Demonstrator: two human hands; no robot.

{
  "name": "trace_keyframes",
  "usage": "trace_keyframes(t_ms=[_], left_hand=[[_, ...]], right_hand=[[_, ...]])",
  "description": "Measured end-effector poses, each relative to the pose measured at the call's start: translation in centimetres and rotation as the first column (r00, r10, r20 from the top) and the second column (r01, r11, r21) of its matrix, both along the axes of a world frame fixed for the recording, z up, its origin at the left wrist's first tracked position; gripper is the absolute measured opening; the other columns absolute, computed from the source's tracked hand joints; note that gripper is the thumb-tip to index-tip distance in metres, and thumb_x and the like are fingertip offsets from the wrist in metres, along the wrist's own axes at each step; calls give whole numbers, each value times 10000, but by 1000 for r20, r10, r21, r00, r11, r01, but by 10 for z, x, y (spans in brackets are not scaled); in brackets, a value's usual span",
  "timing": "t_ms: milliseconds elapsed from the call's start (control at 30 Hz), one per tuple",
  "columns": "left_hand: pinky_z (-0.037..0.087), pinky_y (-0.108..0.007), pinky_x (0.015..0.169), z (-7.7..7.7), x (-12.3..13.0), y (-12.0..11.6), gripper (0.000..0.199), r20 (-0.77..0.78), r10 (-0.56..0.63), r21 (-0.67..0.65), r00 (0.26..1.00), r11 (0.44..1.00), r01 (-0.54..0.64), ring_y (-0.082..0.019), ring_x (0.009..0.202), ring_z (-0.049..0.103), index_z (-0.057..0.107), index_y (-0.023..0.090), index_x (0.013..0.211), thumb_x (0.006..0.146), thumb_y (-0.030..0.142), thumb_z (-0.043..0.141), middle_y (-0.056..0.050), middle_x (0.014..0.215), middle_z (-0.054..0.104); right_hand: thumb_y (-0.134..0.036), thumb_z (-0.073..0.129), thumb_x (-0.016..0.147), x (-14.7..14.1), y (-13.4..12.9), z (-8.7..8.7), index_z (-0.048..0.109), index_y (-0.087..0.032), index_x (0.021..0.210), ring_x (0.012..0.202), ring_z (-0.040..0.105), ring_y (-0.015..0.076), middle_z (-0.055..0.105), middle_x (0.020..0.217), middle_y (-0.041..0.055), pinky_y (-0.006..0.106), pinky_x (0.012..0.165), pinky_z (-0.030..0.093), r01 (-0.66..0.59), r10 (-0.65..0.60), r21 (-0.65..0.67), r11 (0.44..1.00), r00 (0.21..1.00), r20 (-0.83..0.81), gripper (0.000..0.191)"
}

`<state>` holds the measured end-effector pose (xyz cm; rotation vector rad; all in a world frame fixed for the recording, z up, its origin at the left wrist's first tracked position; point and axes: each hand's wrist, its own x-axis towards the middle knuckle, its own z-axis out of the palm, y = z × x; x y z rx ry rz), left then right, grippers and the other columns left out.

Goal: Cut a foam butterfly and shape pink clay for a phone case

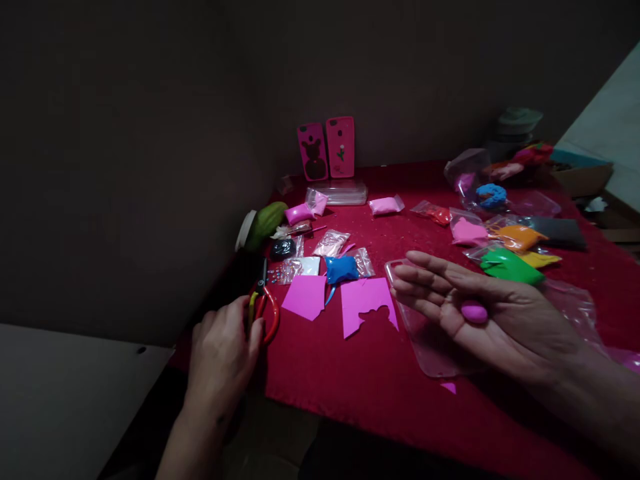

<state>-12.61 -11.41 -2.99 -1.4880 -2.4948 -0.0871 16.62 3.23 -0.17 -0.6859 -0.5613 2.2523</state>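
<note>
My left hand (220, 340) is closed at the handles of a pair of scissors (271, 320) at the table's left edge, thumb on the near side. Their handles are red and yellow, and the dark blades point away from me. My right hand (493, 313) is palm up with its fingers stretched out, holding a small rounded lump of pink clay (474, 312) in the palm. Beneath that hand lies a clear phone case (425, 353), partly hidden. Between the hands are a pink foam sheet (305, 297) and a second pink sheet (357, 303) with a shape cut out.
Several bags of clay lie about, among them blue (342, 269), green (513, 267), orange (520, 237) and black (283, 249). Two decorated phone cases (341, 148) lean against the wall. A green jar-like object (267, 223) lies at left. The red cloth (320, 373) covers the table.
</note>
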Motion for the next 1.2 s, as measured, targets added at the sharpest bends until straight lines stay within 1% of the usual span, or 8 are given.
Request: trace_keyframes(t_ms=[133,400,500,633,767,867,1000,1200], left_hand=[[457,-490,816,1,11,1,396,-36,49,-13,998,999,-50,-377,888,623,598,76,1158,907,311,402,-189,968,699],[465,-473,820,-9,25,-6,366,47,-11,53,999,999,8,-350,907,632,577,92,1141,901,330,435,-161,1016,695],[475,-440,844,-8,31,-8,342,92,-27,87,995,996,19,-311,911,638,579,129,1137,910,350,451,-119,985,704],[514,-339,813,7,9,-10,384,137,61,156,989,984,-83,-234,894,665,556,155,1172,934,432,437,-87,994,713],[487,-447,898,20,-33,0,462,92,180,132,979,973,-191,-353,1084,614,574,68,1173,903,416,436,-212,1136,668],[491,-457,894,18,-51,13,521,93,170,33,981,984,-174,-370,1097,612,543,83,1248,867,433,475,-205,1184,663],[500,-436,853,12,-55,24,602,97,179,-37,979,984,-176,-365,1061,631,480,89,1319,851,468,492,-200,1193,662],[487,-442,849,13,-54,31,628,79,185,-93,980,980,-177,-368,1038,638,436,97,1358,853,469,472,-202,1182,659]], right_hand=[[-50,489,805,1,0,-1,717,-91,1037,1044,690,249,720,1079,153,312,911,579,20,-19,-16,1000,999,42,328],[-72,462,811,-1,0,-1,721,-96,1035,1051,688,246,723,1067,149,327,920,573,26,-24,-26,999,997,74,344],[-86,470,821,-1,1,-2,721,-95,1045,1060,683,255,721,1077,150,343,925,572,29,-27,-23,999,996,82,337],[-92,470,823,1,1,-3,736,-124,1007,1023,700,228,734,1041,132,295,885,586,14,-13,-10,1000,995,96,325],[-98,465,822,0,0,-1,748,-147,963,963,717,210,741,1011,121,289,868,592,-1,0,6,1000,994,113,320],[-82,439,824,-3,-1,3,748,-142,957,904,727,209,741,1001,128,306,851,604,32,-24,-50,998,986,164,342],[-79,416,832,-5,-1,7,742,-114,999,896,728,229,732,1021,157,298,783,626,79,-55,-110,991,977,204,368],[-62,458,803,-1,-1,4,737,-85,992,959,716,256,719,1068,168,311,781,631,66,-52,-85,994,986,156,338]])
